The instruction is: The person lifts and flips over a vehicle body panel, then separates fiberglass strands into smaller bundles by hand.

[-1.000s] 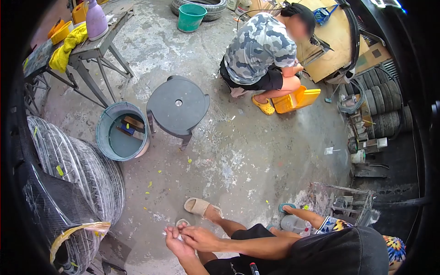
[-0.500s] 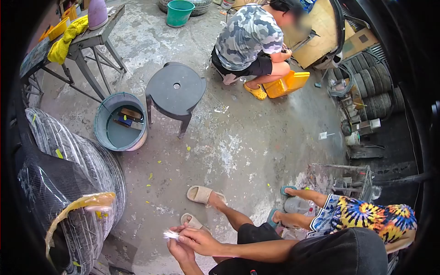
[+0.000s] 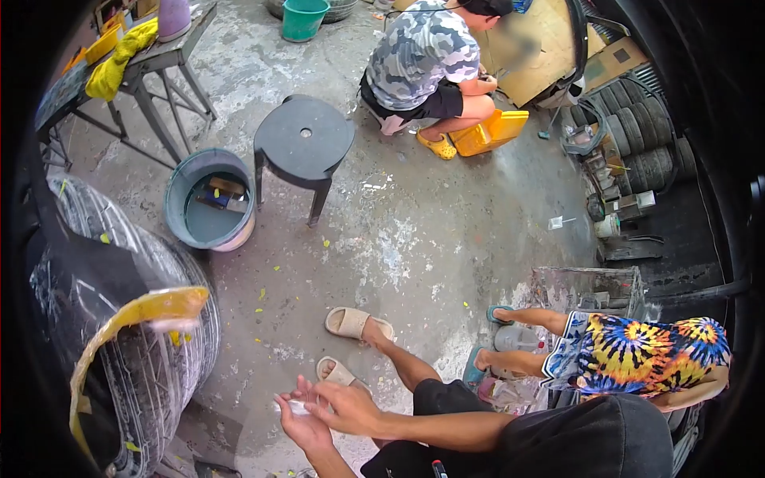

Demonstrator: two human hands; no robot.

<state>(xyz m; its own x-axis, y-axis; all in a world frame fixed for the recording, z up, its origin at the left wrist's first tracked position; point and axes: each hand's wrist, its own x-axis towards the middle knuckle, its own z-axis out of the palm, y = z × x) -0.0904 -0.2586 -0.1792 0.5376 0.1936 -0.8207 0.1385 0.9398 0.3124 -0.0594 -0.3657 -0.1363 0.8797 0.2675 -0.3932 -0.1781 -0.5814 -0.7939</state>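
Palm up at the bottom centre, my left hand [image 3: 304, 430] holds a small white bundle [image 3: 296, 407], which lies across its palm and fingers. My right hand [image 3: 351, 409] reaches over it from the right, its fingers stretched and slightly apart, close above the bundle. Whether the right fingertips touch the bundle is unclear. Beyond the hands are two beige slippers [image 3: 347, 323] on feet on the concrete floor.
A grey stool [image 3: 304, 135] stands beside a water bucket [image 3: 187, 219]. Large tires [image 3: 191, 319] with a yellow-edged sheet [image 3: 131, 311] are at left. One person [image 3: 430, 64] squats near a yellow container [image 3: 494, 131]; another [image 3: 637, 354] is at right.
My right hand's fingers have loosened and spread over my left palm, which has opened out more around the white bundle. The view has shifted, and the person at right shows more fully.
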